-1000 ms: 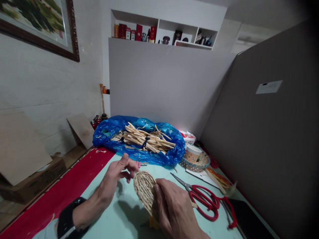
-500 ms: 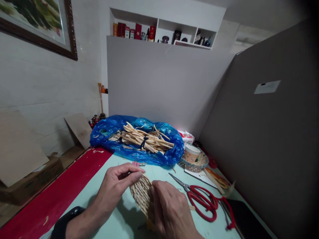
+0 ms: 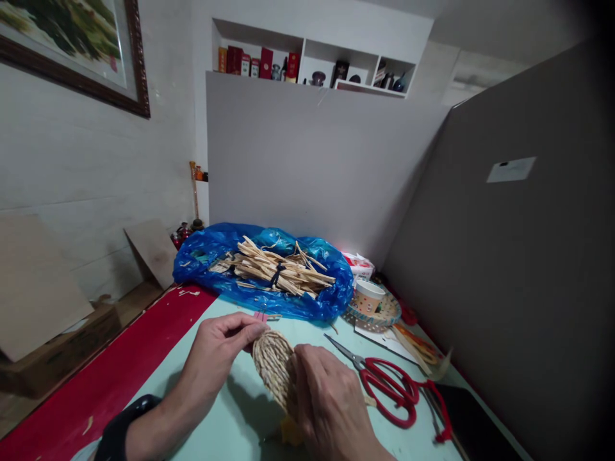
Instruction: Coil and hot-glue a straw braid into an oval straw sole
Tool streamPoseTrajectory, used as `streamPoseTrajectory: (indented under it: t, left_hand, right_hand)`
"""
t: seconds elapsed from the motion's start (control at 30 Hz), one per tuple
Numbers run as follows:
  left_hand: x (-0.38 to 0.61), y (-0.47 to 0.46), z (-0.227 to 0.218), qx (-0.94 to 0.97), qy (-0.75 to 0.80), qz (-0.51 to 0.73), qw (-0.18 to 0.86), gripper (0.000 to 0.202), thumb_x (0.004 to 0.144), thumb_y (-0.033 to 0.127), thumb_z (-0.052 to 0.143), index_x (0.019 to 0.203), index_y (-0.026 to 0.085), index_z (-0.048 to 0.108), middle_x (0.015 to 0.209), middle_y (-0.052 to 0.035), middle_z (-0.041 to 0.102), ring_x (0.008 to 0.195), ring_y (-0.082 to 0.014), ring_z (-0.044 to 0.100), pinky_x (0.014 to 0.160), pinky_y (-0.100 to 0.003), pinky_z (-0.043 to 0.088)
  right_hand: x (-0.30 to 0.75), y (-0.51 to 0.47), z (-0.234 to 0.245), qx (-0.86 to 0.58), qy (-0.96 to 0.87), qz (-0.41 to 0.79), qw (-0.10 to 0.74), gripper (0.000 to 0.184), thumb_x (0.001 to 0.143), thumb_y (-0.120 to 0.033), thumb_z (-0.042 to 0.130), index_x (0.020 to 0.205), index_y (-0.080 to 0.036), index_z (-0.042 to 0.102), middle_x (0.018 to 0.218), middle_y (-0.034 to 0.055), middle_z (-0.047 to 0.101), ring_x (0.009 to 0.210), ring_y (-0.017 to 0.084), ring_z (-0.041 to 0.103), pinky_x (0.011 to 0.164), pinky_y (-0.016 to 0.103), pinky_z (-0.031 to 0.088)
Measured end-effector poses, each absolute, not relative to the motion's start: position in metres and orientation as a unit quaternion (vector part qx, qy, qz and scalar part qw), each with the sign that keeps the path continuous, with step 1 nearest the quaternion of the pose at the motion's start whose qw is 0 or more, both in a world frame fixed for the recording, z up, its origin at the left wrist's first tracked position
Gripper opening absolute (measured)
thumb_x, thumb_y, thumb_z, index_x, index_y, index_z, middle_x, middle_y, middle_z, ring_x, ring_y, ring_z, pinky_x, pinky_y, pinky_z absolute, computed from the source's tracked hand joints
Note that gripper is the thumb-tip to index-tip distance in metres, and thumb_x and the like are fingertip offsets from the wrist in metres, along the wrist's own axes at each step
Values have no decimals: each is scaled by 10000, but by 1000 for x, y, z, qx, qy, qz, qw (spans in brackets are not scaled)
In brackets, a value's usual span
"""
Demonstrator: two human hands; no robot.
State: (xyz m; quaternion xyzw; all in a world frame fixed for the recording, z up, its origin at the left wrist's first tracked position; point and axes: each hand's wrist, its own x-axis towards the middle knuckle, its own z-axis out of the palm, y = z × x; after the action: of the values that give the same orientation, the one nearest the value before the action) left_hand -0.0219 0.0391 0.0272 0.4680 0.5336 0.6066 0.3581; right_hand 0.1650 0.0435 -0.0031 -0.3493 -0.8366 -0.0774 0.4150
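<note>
An oval piece of coiled, braided straw (image 3: 275, 366) is held up above the table, tilted, its rows of braid facing me. My left hand (image 3: 223, 346) is closed in a pinch at its upper left edge, thumb and forefinger together. My right hand (image 3: 331, 400) grips the piece from the right, fingers bent, and covers its lower right part. What the right fingertips do is hidden behind the hand. Below the straw piece a small yellow thing (image 3: 291, 431) lies on the table, partly covered and too unclear to name.
Red-handled scissors (image 3: 387, 387) lie to the right, near a black flat object (image 3: 475, 419). Behind, a blue plastic bag (image 3: 206, 282) carries a tied bundle of dry straw strips (image 3: 288, 269). A paper cup (image 3: 369, 298) stands in a shallow woven basket (image 3: 394, 310). Grey panels (image 3: 307, 153) rise beyond.
My left hand has shifted slightly left along the edge of the straw piece. The piece has turned a little, showing more of its face. The right hand stays nearly in place.
</note>
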Motion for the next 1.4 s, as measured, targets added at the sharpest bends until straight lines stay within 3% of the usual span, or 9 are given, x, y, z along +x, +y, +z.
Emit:
streamPoseTrajectory:
  t: [0.23,0.43,0.5,0.53,0.63,0.8,0.9,1.03,1.4]
  left_hand:
    - [-32,48,19,444,537,633,338,402,723,500,750,546,207,540,507,80,471,360,-74,419,372,-197,316]
    - [-21,45,12,458,532,599,386,573,717,575,760,430,224,409,346,86,335,311,-77,328,377,-225,269]
    - [-18,40,17,460,519,599,400,515,758,637,687,504,210,553,473,22,514,428,-130,485,428,-243,383]
    - [-16,37,20,463,510,597,410,436,814,637,627,734,215,699,683,-25,656,599,-177,605,523,-266,470]
    - [-9,29,25,479,467,581,464,524,768,512,744,1242,306,657,1069,-52,720,1022,-268,653,857,-353,507]
    - [-7,24,28,546,480,518,450,147,789,389,741,897,292,766,1032,-22,727,1233,-306,545,1088,-376,322]
    - [-12,24,30,534,475,503,486,131,787,386,747,877,290,741,952,1,692,1053,-263,614,921,-329,435]
    - [-14,21,31,488,477,496,538,168,794,391,757,917,286,715,869,19,658,779,-190,612,706,-280,468]
    - [-13,19,33,519,508,498,474,133,772,372,779,863,275,783,793,8,710,745,-178,613,688,-254,476]
  right_hand:
    - [178,54,6,-337,-845,-83,407,234,983,-109,387,798,-246,425,638,-21,520,543,157,524,555,279,352]
    - [180,57,4,-343,-852,-85,388,207,979,-108,394,831,-237,459,663,-9,570,574,164,566,566,282,371]
    - [179,55,2,-346,-854,-78,381,208,963,-101,394,826,-236,473,662,-9,571,562,167,554,554,291,358]
    - [179,54,0,-347,-856,-72,376,208,950,-94,391,827,-235,484,664,-4,575,561,173,551,548,300,347]
    - [175,50,-4,-350,-867,-43,352,190,880,-71,415,849,-220,529,703,31,614,611,211,579,541,324,318]
    - [177,44,19,-327,-898,71,284,98,836,-117,507,811,-200,553,688,22,643,573,173,577,527,279,385]
    - [187,43,45,-316,-905,155,240,261,1029,-196,415,824,-228,574,721,-44,677,590,101,598,571,185,426]
    - [199,47,60,-316,-886,250,229,154,1005,-215,516,1039,-239,664,895,-9,737,777,147,651,689,227,450]
    - [200,52,53,-235,-863,271,356,211,931,-62,564,961,-157,750,837,41,729,702,123,645,684,204,454]
